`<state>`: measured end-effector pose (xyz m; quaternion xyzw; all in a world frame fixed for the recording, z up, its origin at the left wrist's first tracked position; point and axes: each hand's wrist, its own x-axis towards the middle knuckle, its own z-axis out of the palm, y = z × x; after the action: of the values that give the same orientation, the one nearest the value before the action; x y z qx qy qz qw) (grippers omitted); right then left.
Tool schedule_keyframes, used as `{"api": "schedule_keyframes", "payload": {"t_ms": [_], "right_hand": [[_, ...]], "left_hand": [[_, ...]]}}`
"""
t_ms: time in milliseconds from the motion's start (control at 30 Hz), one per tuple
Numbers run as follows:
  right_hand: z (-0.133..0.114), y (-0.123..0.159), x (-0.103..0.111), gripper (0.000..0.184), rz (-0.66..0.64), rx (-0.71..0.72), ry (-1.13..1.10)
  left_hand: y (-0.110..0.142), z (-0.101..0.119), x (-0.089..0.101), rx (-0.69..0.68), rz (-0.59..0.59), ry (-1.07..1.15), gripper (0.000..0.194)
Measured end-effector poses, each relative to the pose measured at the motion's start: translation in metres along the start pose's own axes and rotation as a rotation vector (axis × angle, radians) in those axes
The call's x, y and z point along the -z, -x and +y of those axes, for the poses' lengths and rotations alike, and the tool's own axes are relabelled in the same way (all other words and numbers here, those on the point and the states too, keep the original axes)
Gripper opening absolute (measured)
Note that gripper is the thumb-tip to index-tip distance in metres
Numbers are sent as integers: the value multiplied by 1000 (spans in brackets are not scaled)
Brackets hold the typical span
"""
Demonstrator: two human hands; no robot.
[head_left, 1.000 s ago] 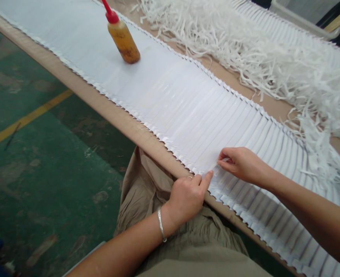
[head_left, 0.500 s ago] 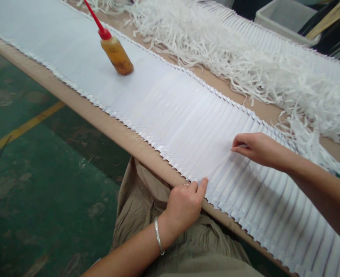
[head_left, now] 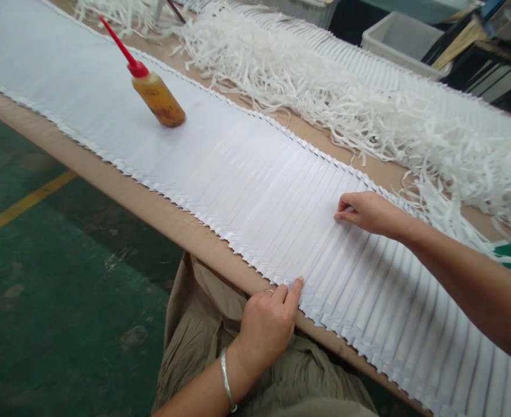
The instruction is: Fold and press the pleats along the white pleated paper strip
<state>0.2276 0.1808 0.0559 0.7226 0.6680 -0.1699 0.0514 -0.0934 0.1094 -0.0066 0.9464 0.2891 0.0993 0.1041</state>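
A long run of overlapping white sheets [head_left: 255, 197] lies fanned out in narrow steps, its edges jagged. At the near edge my left hand [head_left: 270, 315] is closed, with its index fingertip pressing on the sheets' corners; its thumb is hidden. Over the fanned part, my right hand [head_left: 363, 213] is closed in a pinch near the far side. A thin white strip seems to be between its fingertips, faint against the sheets. Further left on the sheets stands a small bottle [head_left: 162, 101] with a long red nozzle and amber liquid, tilted in view.
A heap of curled white strips [head_left: 324, 92] lies beyond the sheets on the brown tabletop [head_left: 151, 220]. Behind it is another fanned row of sheets [head_left: 359, 63]. A whitish bin [head_left: 405, 43] stands at the back right. The green floor [head_left: 64, 318] shows lower left.
The view has shifted, so the bottle and both hands sit further left. My right hand keeps its pinch, and my left hand stays pressed at the near edge.
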Motion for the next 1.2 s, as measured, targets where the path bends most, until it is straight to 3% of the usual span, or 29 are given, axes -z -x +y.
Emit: {"api": "schedule_keyframes", "payload": {"t_ms": [233, 333, 533, 667, 967, 1200], "right_hand": [[6, -3, 3, 21, 6, 10, 54], [25, -8, 10, 23, 33, 13, 67], [73, -25, 16, 19, 155, -40, -117], [91, -35, 13, 23, 221, -21, -52], [99, -44, 8, 23, 322, -138, -106], [100, -53, 2, 24, 322, -123, -52]], "left_hand": [[0, 0, -1, 9, -16, 32, 45], [0, -1, -1, 14, 1, 33, 46], [2, -2, -5, 8, 35, 30, 46], [3, -2, -8, 12, 25, 25, 48], [3, -3, -10, 15, 46, 40, 48], [6, -3, -11, 12, 47, 33, 48]]}}
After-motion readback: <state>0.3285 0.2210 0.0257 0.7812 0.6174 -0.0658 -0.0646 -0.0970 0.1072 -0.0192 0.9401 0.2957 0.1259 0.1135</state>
